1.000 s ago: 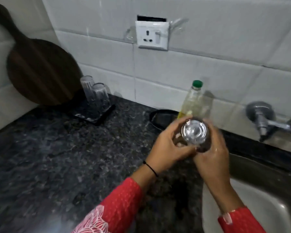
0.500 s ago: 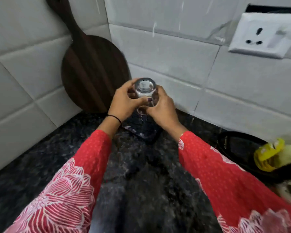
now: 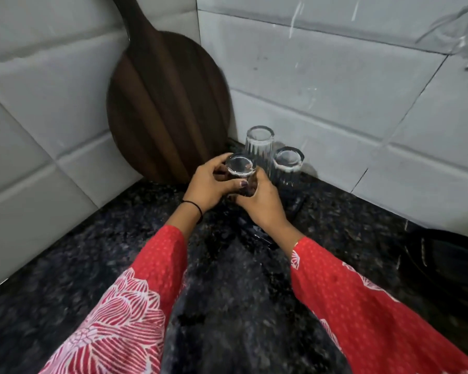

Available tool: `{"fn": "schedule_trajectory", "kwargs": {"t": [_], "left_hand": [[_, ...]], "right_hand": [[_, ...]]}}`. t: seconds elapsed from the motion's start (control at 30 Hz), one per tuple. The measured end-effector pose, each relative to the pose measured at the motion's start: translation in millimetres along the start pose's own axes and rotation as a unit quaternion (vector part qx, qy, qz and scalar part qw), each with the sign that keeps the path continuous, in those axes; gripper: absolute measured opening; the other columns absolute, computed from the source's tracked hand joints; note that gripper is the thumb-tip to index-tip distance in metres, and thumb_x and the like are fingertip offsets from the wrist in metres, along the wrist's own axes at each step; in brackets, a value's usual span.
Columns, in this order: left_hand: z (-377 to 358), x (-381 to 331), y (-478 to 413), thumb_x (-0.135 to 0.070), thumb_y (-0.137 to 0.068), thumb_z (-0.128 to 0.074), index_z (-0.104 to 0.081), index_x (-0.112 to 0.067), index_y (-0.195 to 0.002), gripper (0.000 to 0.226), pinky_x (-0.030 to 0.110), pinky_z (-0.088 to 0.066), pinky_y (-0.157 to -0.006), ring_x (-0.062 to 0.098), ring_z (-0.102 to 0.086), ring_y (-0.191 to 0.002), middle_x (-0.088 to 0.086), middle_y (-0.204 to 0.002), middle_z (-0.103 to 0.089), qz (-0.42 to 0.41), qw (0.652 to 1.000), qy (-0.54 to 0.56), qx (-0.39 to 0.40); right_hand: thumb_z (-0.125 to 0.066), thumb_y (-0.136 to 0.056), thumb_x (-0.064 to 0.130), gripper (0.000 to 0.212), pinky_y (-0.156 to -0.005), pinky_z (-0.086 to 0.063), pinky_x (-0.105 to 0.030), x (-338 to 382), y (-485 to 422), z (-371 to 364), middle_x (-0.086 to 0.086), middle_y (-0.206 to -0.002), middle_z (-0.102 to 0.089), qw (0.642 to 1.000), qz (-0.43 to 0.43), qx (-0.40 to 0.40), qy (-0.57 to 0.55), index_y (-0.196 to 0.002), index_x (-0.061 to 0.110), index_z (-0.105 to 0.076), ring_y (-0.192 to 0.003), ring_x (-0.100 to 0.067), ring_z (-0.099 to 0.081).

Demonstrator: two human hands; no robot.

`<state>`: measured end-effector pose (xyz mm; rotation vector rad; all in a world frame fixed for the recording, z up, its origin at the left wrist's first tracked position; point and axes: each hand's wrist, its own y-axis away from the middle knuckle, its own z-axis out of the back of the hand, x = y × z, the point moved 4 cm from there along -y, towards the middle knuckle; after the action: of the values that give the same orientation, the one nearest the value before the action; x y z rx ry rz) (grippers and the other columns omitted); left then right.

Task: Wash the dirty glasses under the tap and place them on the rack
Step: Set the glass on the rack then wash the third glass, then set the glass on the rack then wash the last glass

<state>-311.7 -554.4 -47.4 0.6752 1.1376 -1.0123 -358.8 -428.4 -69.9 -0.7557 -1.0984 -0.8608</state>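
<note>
A clear ribbed glass (image 3: 240, 167) is upside down between both my hands, low over the dark rack (image 3: 295, 205) on the counter. My left hand (image 3: 210, 184) grips its left side and my right hand (image 3: 262, 202) grips its right side and lower part. Two more clear glasses stand upside down on the rack just behind: one (image 3: 259, 147) at the back and one (image 3: 287, 164) to its right. My hands hide most of the rack and the held glass's rim, so contact with the rack cannot be told.
A round dark wooden board (image 3: 162, 103) with a handle leans in the tiled corner, left of the glasses. A black round dish (image 3: 443, 263) sits at the right edge on the speckled dark granite counter (image 3: 227, 306). White tiled walls close the back and left.
My hands carried the glass from beside the sink leftward to the rack corner, then lowered it in front of the two glasses standing there.
</note>
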Motion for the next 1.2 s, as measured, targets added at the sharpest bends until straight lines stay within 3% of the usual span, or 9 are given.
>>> {"fn": "schedule_trajectory", "kwargs": {"t": [0.1, 0.23, 0.4, 0.63, 0.83, 0.9, 1.0, 1.1, 1.2], "left_hand": [[0.8, 2.9, 2.8, -0.010, -0.068, -0.082, -0.059, -0.023, -0.121, 0.059, 0.044, -0.054, -0.091, 0.019, -0.065, -0.096, -0.001, -0.101, -0.066, 0.001, 1.000, 0.011, 0.003], [-0.9, 4.5, 9.2, -0.005, -0.072, -0.078, -0.054, -0.020, -0.126, 0.061, 0.017, -0.051, -0.087, 0.009, -0.062, -0.094, -0.004, -0.103, -0.064, -0.004, 1.000, 0.002, 0.005], [-2.9, 3.0, 29.2, -0.016, -0.078, -0.076, -0.042, -0.017, -0.139, 0.071, 0.031, -0.045, -0.101, 0.015, -0.052, -0.112, 0.008, -0.131, -0.047, 0.018, 0.995, -0.050, -0.084], [-35.8, -122.8, 129.8, -0.003, -0.091, -0.056, -0.059, -0.011, -0.110, 0.020, 0.020, -0.051, -0.083, 0.009, -0.063, -0.092, 0.001, -0.100, -0.064, -0.182, 0.963, 0.072, -0.185], [-124.6, -192.6, 236.0, -0.003, -0.093, -0.054, -0.057, -0.024, -0.104, 0.024, 0.033, -0.052, -0.086, 0.026, -0.064, -0.093, 0.008, -0.099, -0.063, -0.298, 0.938, 0.142, -0.107], [-166.4, -194.1, 258.7, -0.004, -0.093, -0.055, -0.057, -0.020, -0.104, 0.020, 0.032, -0.051, -0.086, 0.022, -0.063, -0.094, 0.007, -0.099, -0.063, -0.299, 0.940, 0.148, -0.063], [-237.5, -178.7, 272.7, -0.004, -0.091, -0.058, -0.056, -0.018, -0.110, 0.023, 0.025, -0.049, -0.089, 0.011, -0.062, -0.099, 0.002, -0.104, -0.063, -0.200, 0.963, 0.172, 0.055], [-305.0, -153.0, 274.0, -0.009, -0.090, -0.061, -0.047, -0.023, -0.124, 0.040, 0.026, -0.043, -0.103, 0.010, -0.053, -0.120, -0.001, -0.124, -0.057, -0.060, 0.969, 0.152, 0.184], [-344.9, -137.6, 271.1, -0.015, -0.091, -0.060, -0.038, -0.012, -0.141, 0.054, 0.026, -0.033, -0.112, 0.007, -0.040, -0.130, 0.004, -0.144, -0.044, 0.016, 0.966, 0.118, 0.228]], "right_hand": [[-0.075, -0.071, -0.003, 0.060, -0.070, -0.042, 0.001, 0.0, 0.0, -1.4, 0.005, -0.099, -0.064, 1.000, 0.006, 0.008, 0.013, -0.124, 0.008, -0.050, -0.078, 0.016, -0.059], [-0.075, -0.074, 0.002, 0.058, -0.085, -0.047, -0.011, -2.4, 6.6, -3.1, -0.004, -0.114, -0.067, 0.999, -0.009, 0.011, 0.047, -0.126, 0.009, -0.049, -0.100, -0.011, -0.064], [-0.069, -0.081, 0.005, 0.052, -0.101, -0.044, -0.028, 18.0, 21.6, 11.2, -0.005, -0.124, -0.060, 0.999, -0.014, -0.023, 0.035, -0.129, 0.011, -0.049, -0.112, -0.012, -0.055], [-0.057, -0.087, -0.005, 0.029, -0.089, -0.050, -0.019, 96.8, 121.2, 109.1, 0.003, -0.101, -0.063, 0.975, 0.095, -0.174, -0.105, -0.104, 0.019, -0.058, -0.098, -0.009, -0.062], [-0.050, -0.090, 0.005, 0.033, -0.095, -0.044, -0.033, 96.4, 274.0, 223.5, -0.006, -0.116, -0.054, 0.902, 0.220, -0.372, 0.005, -0.117, 0.024, -0.050, -0.109, -0.027, -0.055], [-0.050, -0.088, 0.011, 0.038, -0.099, -0.041, -0.038, 67.7, 315.8, 263.3, -0.012, -0.122, -0.049, 0.870, 0.192, -0.450, 0.061, -0.121, 0.027, -0.044, -0.113, -0.029, -0.050], [-0.053, -0.080, 0.014, 0.048, -0.108, -0.037, -0.044, 2.6, 359.0, 311.2, -0.008, -0.130, -0.046, 0.844, 0.032, -0.533, 0.045, -0.124, 0.028, -0.040, -0.120, -0.016, -0.044], [-0.055, -0.066, 0.018, 0.071, -0.112, -0.033, -0.049, -55.8, 373.7, 331.2, -0.009, -0.142, -0.041, 0.874, -0.123, -0.470, -0.008, -0.132, 0.031, -0.032, -0.130, -0.016, -0.039], [-0.063, -0.060, 0.016, 0.091, -0.116, -0.028, -0.036, -74.9, 361.4, 329.4, -0.002, -0.150, -0.033, 0.931, -0.134, -0.340, -0.022, -0.142, 0.027, -0.025, -0.135, -0.007, -0.032]]}}
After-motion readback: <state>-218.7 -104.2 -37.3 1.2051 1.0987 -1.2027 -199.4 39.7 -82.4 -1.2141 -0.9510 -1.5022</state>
